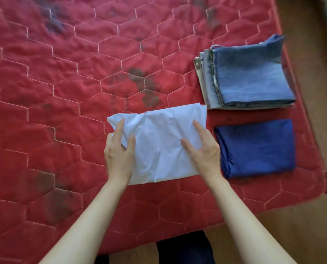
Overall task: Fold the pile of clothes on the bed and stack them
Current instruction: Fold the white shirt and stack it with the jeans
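A pale white-blue cloth [158, 145] lies folded into a rough rectangle on the red quilted bed [63, 92]. My left hand [118, 153] rests on its left edge with fingers straight and the thumb on top of the fabric. On the cloth's right side my right hand [202, 147] lies flat, fingers spread. To the right sits a folded dark blue cloth [256, 147]. Behind that stands a stack of several folded pieces [248, 77], with a denim-blue one on top.
The bed's right edge [301, 103] runs close past the two folded piles, with wooden floor [315, 225] beyond it and along the near side. Dark stains mark the red cover. My dark-clothed legs [185, 248] show below the near edge.
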{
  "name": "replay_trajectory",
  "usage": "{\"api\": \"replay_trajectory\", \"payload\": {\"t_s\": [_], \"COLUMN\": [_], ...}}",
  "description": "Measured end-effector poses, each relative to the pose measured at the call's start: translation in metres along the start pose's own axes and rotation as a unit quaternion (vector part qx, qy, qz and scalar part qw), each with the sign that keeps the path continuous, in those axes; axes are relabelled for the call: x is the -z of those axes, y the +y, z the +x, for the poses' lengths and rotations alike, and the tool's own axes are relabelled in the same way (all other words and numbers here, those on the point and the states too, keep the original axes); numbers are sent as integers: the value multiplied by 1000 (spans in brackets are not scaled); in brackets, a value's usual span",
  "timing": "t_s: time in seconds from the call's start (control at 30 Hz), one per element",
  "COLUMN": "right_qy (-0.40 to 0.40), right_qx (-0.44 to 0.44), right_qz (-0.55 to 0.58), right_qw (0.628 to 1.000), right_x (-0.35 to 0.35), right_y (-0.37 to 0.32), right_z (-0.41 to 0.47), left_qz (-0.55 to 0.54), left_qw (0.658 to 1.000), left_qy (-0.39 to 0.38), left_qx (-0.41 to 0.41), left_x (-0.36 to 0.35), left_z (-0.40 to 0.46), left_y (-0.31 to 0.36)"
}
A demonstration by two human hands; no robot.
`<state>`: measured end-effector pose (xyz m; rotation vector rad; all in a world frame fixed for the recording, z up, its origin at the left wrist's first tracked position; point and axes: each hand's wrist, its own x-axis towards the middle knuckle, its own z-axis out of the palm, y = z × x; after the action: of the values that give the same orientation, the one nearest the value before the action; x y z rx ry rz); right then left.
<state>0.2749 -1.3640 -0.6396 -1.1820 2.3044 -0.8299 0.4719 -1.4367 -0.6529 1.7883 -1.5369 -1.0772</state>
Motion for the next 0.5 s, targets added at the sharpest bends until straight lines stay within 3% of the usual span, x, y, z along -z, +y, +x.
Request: {"api": "replay_trajectory", "payload": {"t_s": [0.27, 0.5], "right_qy": [10, 21], "right_qx": [-12, -27], "right_qz": [-33, -41], "right_qw": [999, 999], "right_x": [167, 224], "right_y": [143, 239], "right_z": [49, 61], "left_qz": [-33, -12], "left_qw": [999, 999], "left_qy": [-15, -45], "left_qx": [-7, -18], "left_x": [-179, -274], "left_z": [-89, -126], "left_y": [105, 134]}}
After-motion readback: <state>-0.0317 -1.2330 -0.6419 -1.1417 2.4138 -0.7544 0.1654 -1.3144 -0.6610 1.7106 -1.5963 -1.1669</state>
